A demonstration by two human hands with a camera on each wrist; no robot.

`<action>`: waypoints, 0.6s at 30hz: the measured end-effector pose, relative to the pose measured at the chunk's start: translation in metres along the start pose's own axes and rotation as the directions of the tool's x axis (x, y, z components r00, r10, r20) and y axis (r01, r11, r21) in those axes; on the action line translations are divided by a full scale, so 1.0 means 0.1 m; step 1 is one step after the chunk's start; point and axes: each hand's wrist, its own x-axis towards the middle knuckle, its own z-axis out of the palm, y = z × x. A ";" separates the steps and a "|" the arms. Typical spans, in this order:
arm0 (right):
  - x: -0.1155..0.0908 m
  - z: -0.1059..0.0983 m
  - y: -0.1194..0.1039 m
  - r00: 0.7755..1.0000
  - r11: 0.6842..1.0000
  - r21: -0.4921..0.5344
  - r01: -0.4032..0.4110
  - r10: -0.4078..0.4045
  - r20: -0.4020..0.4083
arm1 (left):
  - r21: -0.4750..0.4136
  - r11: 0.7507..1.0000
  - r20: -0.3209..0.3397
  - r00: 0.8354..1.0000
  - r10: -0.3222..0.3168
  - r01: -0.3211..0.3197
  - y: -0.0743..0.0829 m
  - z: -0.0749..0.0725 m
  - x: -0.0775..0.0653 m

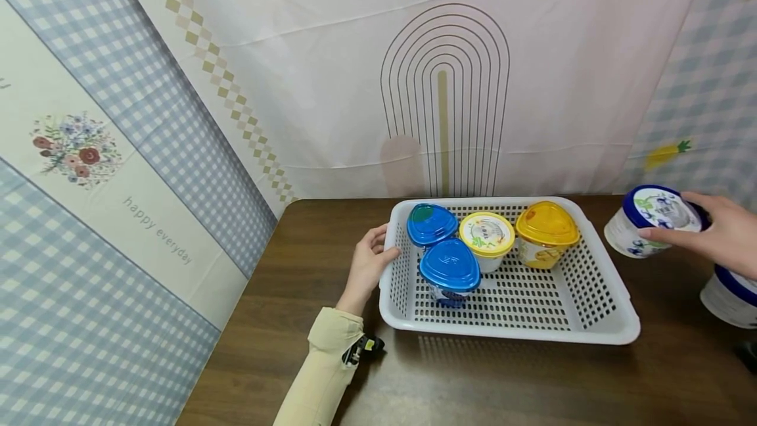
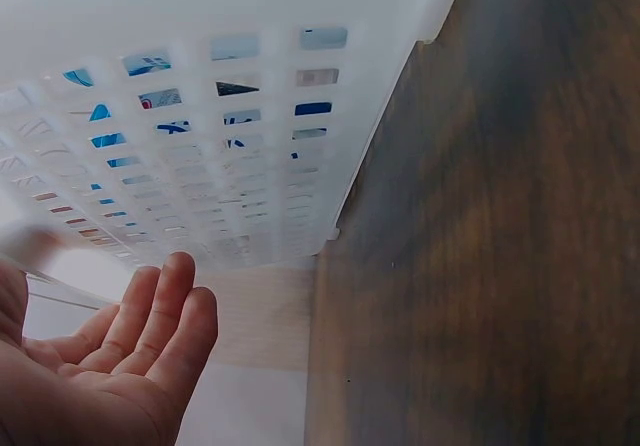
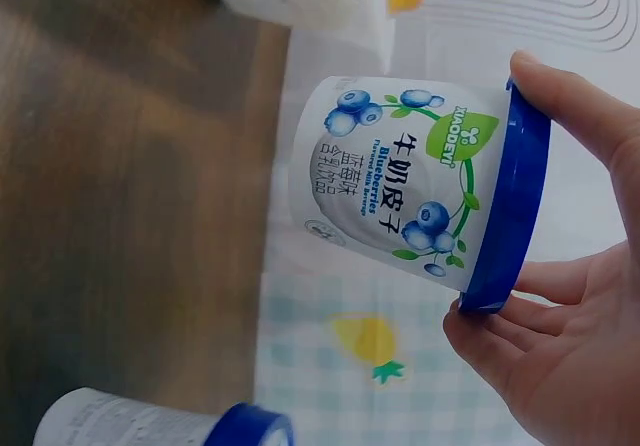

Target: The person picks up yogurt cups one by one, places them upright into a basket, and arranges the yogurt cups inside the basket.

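Observation:
My right hand (image 1: 724,229) grips a white tub (image 3: 400,176) by its dark blue lid, thumb and fingers on opposite sides. Blueberries and the word "Blueberries" are printed on this tub, which is tilted in the head view, right of a white plastic basket (image 1: 508,332). At the basket's left rim is my left hand (image 1: 368,261), its thumb at the rim; in the left wrist view the fingers (image 2: 165,311) are loosely extended beside the perforated wall. Inside the basket are two blue-lidded tubs (image 1: 451,265), a round yellow-lidded tub (image 1: 487,234) and a yellow triangular-lidded tub (image 1: 547,225).
A second white tub (image 1: 730,298) with a dark blue lid stands on the wooden table (image 1: 284,347) at the right, below my right hand. Behind the table hangs a patterned cloth (image 1: 331,84). Checked cloth (image 1: 89,268) covers the left side.

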 end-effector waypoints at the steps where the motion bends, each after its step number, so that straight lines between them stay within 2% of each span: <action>1: -0.01 -0.02 -0.02 1.000 1.000 0.007 0.004 -0.004 -0.004 | 0.002 1.000 0.000 1.000 0.001 -0.001 0.00 0.00 0.00; 9: -0.03 -0.14 -0.18 0.996 0.995 0.051 0.080 -0.078 -0.040 | 0.000 1.000 -0.005 1.000 0.003 -0.003 0.00 0.00 -0.01; 18: -0.06 -0.20 -0.31 0.997 0.997 0.031 0.076 -0.076 -0.008 | 0.000 1.000 -0.007 1.000 0.011 -0.011 0.00 0.00 0.00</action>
